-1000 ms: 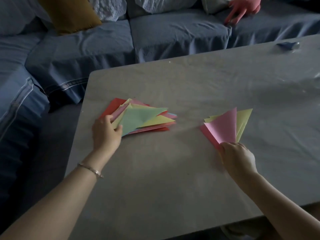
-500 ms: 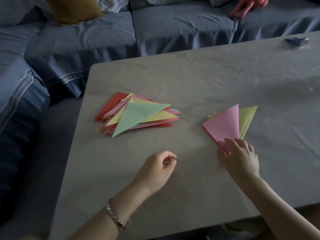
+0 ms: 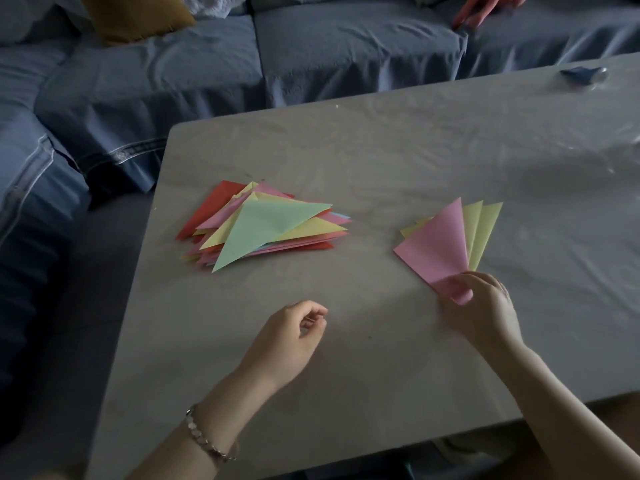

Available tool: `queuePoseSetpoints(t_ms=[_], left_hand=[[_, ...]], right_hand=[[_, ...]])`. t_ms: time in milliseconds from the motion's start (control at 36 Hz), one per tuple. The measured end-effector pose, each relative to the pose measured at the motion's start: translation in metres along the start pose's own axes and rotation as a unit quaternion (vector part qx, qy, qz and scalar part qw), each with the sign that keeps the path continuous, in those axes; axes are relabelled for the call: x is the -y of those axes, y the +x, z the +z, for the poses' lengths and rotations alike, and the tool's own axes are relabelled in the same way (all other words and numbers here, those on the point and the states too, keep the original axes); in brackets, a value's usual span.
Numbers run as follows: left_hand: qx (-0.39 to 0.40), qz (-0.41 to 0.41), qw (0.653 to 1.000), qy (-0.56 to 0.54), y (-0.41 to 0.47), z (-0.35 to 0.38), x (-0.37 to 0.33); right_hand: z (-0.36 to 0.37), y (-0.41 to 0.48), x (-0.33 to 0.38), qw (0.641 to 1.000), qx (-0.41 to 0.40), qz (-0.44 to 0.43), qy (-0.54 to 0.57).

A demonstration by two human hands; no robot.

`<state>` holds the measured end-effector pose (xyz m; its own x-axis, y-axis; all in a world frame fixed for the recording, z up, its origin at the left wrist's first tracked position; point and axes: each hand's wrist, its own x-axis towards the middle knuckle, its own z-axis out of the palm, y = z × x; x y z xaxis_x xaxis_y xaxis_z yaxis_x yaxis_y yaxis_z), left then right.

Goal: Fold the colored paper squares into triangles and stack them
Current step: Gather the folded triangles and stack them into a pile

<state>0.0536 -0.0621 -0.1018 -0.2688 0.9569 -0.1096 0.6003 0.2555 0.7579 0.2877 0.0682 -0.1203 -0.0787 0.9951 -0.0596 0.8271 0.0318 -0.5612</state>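
A stack of folded paper triangles point(image 3: 266, 226), red, pink, yellow and green with a green one on top, lies on the left part of the grey table point(image 3: 381, 150). To the right sits a small fan of unfolded squares: a pink sheet point(image 3: 436, 247) over yellow sheets point(image 3: 483, 226). My right hand point(image 3: 481, 310) pinches the near corner of the pink sheet and curls it up off the pile. My left hand point(image 3: 287, 337) hovers over the table in front of the stack, fingers loosely curled, holding nothing.
A blue sofa point(image 3: 311, 53) wraps around the table's far and left sides, with a mustard cushion point(image 3: 135, 15) at the back. A small dark blue object point(image 3: 583, 74) lies at the far right of the table. Another person's hand point(image 3: 485, 8) rests on the sofa.
My left hand left the triangle stack and came back toward the middle front of the table. My right hand lifted the near corner of the pink sheet.
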Motion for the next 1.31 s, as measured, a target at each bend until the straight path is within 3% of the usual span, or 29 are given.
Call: queuePoseSetpoints(t_ms=[83, 250, 417, 528, 639, 722, 806, 889, 972, 1056, 1111, 1167, 1222, 1306], left_hand=[[0.004, 0.0, 1.0, 0.005, -0.001, 0.001, 0.0], [0.009, -0.008, 1.0, 0.009, -0.005, 0.004, 0.001], [0.028, -0.057, 0.996, -0.065, 0.0, 0.011, -0.007], [0.025, -0.176, 0.946, -0.272, 0.01, 0.024, -0.027], [0.089, -0.226, 0.904, -0.352, 0.015, 0.03, -0.042], [0.067, -0.211, 0.926, -0.306, 0.017, 0.033, -0.032], [0.015, -0.178, 0.971, -0.159, 0.02, 0.023, -0.013], [0.012, -0.147, 0.989, -0.009, 0.028, 0.003, 0.005], [0.013, -0.126, 0.987, 0.096, 0.039, -0.018, 0.019], [-0.013, -0.084, 0.982, 0.171, 0.044, -0.03, 0.029], [-0.069, -0.025, 0.967, 0.243, 0.041, -0.028, 0.032], [-0.094, 0.036, 0.968, 0.229, 0.03, -0.018, 0.037], [-0.042, 0.06, 0.977, 0.202, 0.014, -0.002, 0.036], [0.034, 0.07, 0.963, 0.258, -0.009, 0.015, 0.043]], right_hand=[[-0.003, 0.002, 0.0, 1.0, 0.0, 0.007, -0.011], [-0.005, 0.002, 0.004, 0.99, -0.017, -0.037, -0.137], [-0.003, -0.016, 0.018, 0.985, -0.054, -0.11, -0.121], [0.008, -0.042, 0.039, 0.979, -0.049, -0.166, -0.107], [0.019, -0.065, 0.063, 0.967, -0.059, -0.241, -0.049], [0.026, -0.076, 0.073, 0.962, 0.024, -0.269, -0.026], [0.031, -0.076, 0.074, 0.96, 0.124, -0.249, 0.028], [0.035, -0.063, 0.067, 0.952, 0.078, -0.295, 0.018], [0.047, -0.046, 0.06, 0.929, 0.072, -0.358, -0.064], [0.063, -0.04, 0.064, 0.896, 0.124, -0.41, -0.12], [0.078, -0.041, 0.067, 0.878, 0.139, -0.43, -0.158], [0.088, -0.044, 0.07, 0.868, 0.162, -0.424, -0.2], [0.094, -0.048, 0.071, 0.867, 0.167, -0.417, -0.215], [0.095, -0.05, 0.069, 0.862, 0.16, -0.421, -0.232]])
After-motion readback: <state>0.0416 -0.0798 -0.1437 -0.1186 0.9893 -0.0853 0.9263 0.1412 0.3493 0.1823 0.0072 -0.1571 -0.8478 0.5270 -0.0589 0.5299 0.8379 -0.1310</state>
